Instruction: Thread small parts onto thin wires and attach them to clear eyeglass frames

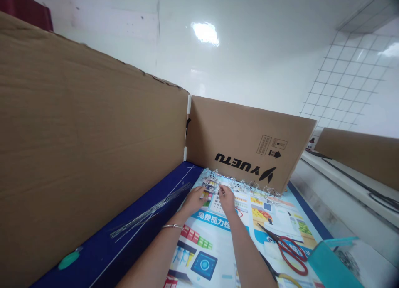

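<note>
My left hand is over the printed sheet at its far end, fingers loosely stretched and apart, close to a scatter of small wispy silvery pieces. Just to its right, my right hand has its fingertips pinched together; whatever is between them is too small to make out. A bracelet circles my left wrist. On the blue surface to the left lies a bundle of thin silvery wires. Scissors with red handles rest on the sheet at the right, blades pointing away.
Cardboard panels stand at the left and at the back. A yellow-handled tool is partly hidden by my right forearm. A teal box sits front right, and a green object lies front left.
</note>
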Demonstrator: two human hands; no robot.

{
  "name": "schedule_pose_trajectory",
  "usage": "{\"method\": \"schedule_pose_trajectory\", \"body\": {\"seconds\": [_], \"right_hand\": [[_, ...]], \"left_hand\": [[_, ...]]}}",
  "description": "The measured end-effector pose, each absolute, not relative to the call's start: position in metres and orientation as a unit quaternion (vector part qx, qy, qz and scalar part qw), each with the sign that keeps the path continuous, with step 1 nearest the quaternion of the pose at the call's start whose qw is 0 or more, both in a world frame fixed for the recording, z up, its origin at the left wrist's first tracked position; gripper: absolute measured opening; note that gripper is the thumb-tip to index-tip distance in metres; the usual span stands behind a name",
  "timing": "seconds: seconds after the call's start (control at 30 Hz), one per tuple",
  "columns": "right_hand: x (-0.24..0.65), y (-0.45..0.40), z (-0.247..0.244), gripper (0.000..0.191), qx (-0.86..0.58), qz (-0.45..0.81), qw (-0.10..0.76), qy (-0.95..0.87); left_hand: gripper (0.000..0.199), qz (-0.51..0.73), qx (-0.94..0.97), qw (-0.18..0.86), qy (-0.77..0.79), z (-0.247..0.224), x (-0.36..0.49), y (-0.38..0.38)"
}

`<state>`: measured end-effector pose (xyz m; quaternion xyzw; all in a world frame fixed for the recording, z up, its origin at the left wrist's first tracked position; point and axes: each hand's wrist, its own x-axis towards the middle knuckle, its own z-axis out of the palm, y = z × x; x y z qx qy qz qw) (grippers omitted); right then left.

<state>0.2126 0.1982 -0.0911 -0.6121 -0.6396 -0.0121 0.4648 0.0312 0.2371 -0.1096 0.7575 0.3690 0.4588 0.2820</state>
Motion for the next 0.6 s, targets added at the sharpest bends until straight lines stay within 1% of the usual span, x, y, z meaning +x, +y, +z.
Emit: {"method": "schedule_pose_trajectory", "body": {"seconds": [0.2,0.43,0.5,0.6], "right_hand": [[0.215,0.2,-0.094,0.043,-0.613,-0.002,0.43,-0.662],[0.214,0.2,-0.095,0.053,-0.625,-0.01,0.392,-0.675],[0.214,0.2,-0.096,0.051,-0.635,-0.016,0.383,-0.67],[0.216,0.202,-0.099,0.038,-0.662,-0.032,0.367,-0.652]], "left_hand": [[0.05,0.431,0.782,0.249,0.375,-0.114,0.03,0.24],[0.051,0.421,0.785,0.249,0.38,-0.11,0.03,0.237],[0.047,0.425,0.78,0.254,0.382,-0.108,0.031,0.235],[0.034,0.436,0.767,0.269,0.386,-0.103,0.031,0.231]]}}
